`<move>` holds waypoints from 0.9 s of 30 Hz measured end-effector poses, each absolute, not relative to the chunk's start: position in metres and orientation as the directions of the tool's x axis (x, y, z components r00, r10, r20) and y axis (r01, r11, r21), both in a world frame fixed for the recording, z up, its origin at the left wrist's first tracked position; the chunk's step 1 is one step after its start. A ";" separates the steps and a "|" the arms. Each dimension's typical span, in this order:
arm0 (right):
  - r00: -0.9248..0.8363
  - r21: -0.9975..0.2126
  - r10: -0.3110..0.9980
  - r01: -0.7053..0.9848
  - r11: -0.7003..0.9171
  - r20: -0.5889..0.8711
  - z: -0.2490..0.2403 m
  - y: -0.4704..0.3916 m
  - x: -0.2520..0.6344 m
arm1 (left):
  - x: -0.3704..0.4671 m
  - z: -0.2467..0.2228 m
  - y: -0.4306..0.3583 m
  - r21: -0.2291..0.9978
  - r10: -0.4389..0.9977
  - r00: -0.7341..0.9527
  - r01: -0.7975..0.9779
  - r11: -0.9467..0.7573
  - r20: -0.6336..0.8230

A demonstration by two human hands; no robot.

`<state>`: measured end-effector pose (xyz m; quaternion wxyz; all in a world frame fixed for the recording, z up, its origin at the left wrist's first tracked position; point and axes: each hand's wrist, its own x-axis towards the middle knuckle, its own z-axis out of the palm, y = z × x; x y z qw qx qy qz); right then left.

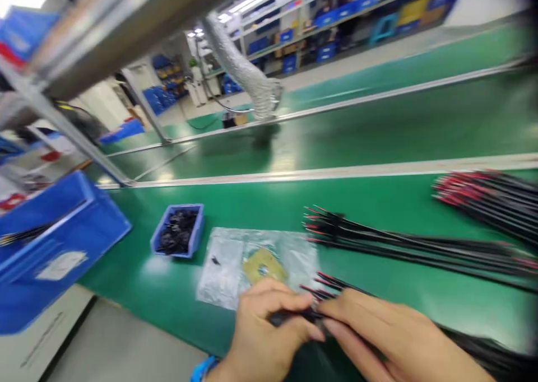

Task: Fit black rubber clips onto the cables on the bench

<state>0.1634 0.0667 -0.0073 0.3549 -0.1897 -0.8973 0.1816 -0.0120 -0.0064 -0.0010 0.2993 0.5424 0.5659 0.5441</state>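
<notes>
Near the table's front edge, my left hand [264, 326] pinches a small dark piece [288, 316] between thumb and fingers. Its kind is blurred, possibly a connector or a cable end. My right hand [378, 326] meets it fingertip to fingertip, closed round a black cable that runs back under the palm. Just behind the fingers lie black cables with red ends [332, 281]. Beyond them rests a loose group of similar cables [378, 239]. To the left a clear plastic bag [222, 281] lies flat, with a yellow disc-like piece [264, 264] and a tiny black part on it.
A small blue bin [197, 242] of black parts stands left of the bag. At the far left is a large blue crate [63, 247]. A thick bundle of cables [483, 197] lies at right. A metal frame [96, 152] and a silver duct [239, 57] rise behind.
</notes>
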 end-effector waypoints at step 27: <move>-0.734 -0.393 0.499 0.336 0.856 0.461 0.014 0.080 0.165 | -0.035 0.010 0.002 0.931 0.984 -0.117 0.356 -0.083 0.132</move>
